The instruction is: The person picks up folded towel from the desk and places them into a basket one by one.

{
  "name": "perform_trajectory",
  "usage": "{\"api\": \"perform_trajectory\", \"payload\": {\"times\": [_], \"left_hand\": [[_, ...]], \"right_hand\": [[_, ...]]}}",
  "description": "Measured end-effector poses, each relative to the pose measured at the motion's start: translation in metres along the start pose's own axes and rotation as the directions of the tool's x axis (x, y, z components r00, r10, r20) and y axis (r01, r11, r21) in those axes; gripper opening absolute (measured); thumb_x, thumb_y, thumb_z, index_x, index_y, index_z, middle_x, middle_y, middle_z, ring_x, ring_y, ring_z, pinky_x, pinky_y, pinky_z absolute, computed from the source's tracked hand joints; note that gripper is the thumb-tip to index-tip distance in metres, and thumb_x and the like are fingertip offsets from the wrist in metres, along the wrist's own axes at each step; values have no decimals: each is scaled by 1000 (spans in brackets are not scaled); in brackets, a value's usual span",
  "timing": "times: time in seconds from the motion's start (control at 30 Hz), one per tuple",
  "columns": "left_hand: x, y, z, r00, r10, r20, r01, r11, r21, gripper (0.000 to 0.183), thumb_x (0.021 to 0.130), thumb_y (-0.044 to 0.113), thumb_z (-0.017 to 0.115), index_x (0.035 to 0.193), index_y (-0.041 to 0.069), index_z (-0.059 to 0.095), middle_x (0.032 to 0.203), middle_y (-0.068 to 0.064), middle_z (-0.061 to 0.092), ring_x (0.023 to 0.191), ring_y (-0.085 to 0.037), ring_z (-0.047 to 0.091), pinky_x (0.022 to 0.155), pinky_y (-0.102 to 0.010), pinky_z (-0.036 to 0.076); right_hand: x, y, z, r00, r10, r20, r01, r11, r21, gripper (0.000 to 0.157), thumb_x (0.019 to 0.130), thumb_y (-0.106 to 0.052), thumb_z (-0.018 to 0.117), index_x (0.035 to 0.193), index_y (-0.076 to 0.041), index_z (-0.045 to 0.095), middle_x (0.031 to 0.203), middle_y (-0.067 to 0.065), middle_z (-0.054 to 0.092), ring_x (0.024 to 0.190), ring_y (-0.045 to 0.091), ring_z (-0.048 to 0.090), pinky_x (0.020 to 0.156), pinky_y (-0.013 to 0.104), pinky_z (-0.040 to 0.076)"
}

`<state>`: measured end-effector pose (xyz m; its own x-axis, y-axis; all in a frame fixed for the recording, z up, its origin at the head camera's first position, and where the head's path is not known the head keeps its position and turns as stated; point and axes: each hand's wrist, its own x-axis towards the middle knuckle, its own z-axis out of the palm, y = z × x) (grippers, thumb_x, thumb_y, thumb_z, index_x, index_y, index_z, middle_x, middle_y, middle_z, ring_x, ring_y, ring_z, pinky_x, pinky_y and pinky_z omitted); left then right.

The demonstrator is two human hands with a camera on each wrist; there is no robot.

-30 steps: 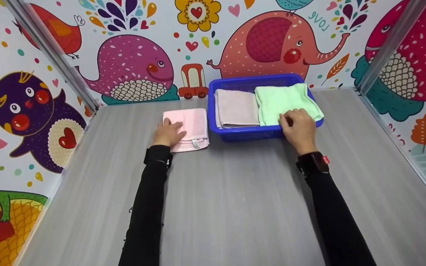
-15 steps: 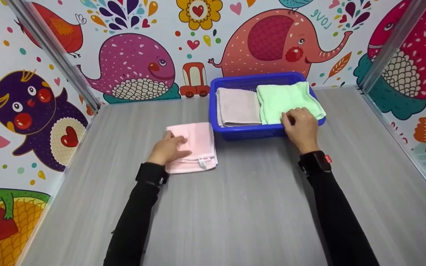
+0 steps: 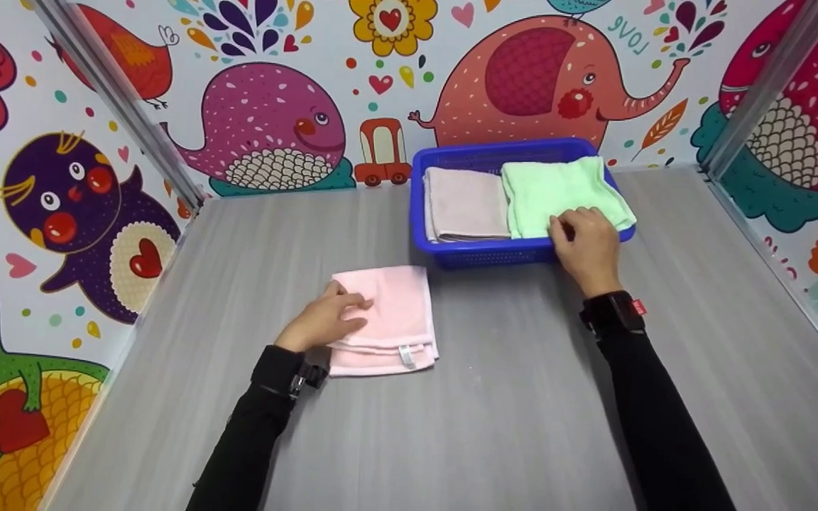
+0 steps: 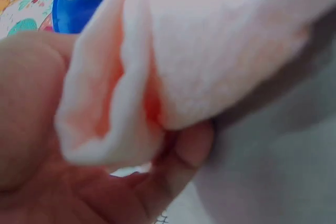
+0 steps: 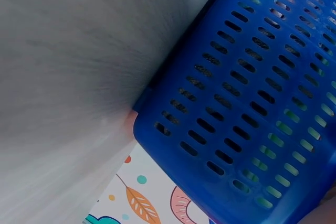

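Observation:
My left hand [image 3: 324,317] grips the left edge of a folded pink towel [image 3: 402,305], which has a small white tag near its front edge. The left wrist view shows thumb and fingers around the layered fold of the pink towel [image 4: 210,51]. My right hand [image 3: 590,248] reaches over the front rim of a blue basket [image 3: 466,250], with its fingers curled at the near edge of a green towel [image 3: 551,191]; the fingertips are partly hidden. Left of the green towel, a folded dusty-pink towel [image 3: 467,202] lies in the basket.
The grey tabletop [image 3: 466,426] extends in front of the basket and to both sides. A printed cartoon wall [image 3: 274,106] rises directly behind, with more printed panels at left and right. The slotted basket side [image 5: 236,93] fills much of the right wrist view.
My left hand has drawn the pink towel toward me, away from the basket's left side. My right hand stays at the green towel. The whole head view has shifted slightly.

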<state>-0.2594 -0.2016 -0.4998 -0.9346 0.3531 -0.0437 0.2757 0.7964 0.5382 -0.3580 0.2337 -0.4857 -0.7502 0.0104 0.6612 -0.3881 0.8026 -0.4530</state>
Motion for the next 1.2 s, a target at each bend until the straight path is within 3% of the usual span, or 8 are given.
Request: {"api": "perform_trajectory", "payload": {"times": [0.47,0.6,0.73,0.83,0.9,1.0,1.1,1.2], "left_hand": [[35,66,43,979,181,91,-182,983,-1,41,97,27,71,135,12,70,115,-15,50,91,-29,60,87,-49,57],[37,69,43,977,178,119,-180,984,8,44,98,29,70,139,14,67,120,-17,51,95,-29,60,91,-49,56],[36,64,39,972,186,145,-184,983,-28,47,99,29,68,143,14,63,121,-16,50,95,-26,57,91,-47,55],[36,59,35,968,196,157,-183,979,-90,53,96,25,72,146,12,60,122,-17,49,99,-26,56,95,-47,53],[35,56,33,973,180,145,-162,979,-127,61,90,22,79,147,10,59,126,-18,48,105,-29,56,100,-49,52],[33,53,32,989,108,96,-92,983,-160,76,77,18,90,146,11,59,133,-21,47,115,-33,56,105,-52,50],[31,53,33,999,8,44,0,986,-169,87,67,19,97,145,17,59,137,-23,45,117,-39,57,102,-55,51],[30,55,35,998,-55,30,59,982,-177,90,64,20,99,145,21,58,141,-24,48,122,-42,55,103,-58,50]], "right_hand": [[-4,6,-4,999,-14,-37,13,1000,-11,26,98,-18,67,84,2,73,78,19,68,77,38,59,73,49,46],[-5,-7,-6,995,-23,-93,24,1000,10,21,97,-17,69,89,3,72,80,19,59,79,38,54,75,48,42],[-11,-37,-8,990,-60,-130,68,996,55,23,98,-23,69,99,0,69,80,16,53,76,34,51,70,45,39],[-26,-62,-5,990,-134,-51,137,989,57,21,98,-24,69,91,-3,69,75,11,59,65,29,54,60,43,41],[-40,-74,0,985,-151,84,147,987,58,20,96,-23,71,86,-5,71,73,8,62,61,26,57,55,42,44],[-56,-88,7,930,-71,360,58,997,46,24,94,-29,73,91,-5,73,77,9,64,66,26,60,57,43,48],[-64,-97,14,801,58,595,-45,998,-36,45,94,-40,73,116,-2,68,91,15,68,83,33,66,72,49,55],[-68,-102,17,679,111,726,-79,994,-78,74,90,-44,77,143,1,52,104,23,70,101,42,67,90,57,56]]}}
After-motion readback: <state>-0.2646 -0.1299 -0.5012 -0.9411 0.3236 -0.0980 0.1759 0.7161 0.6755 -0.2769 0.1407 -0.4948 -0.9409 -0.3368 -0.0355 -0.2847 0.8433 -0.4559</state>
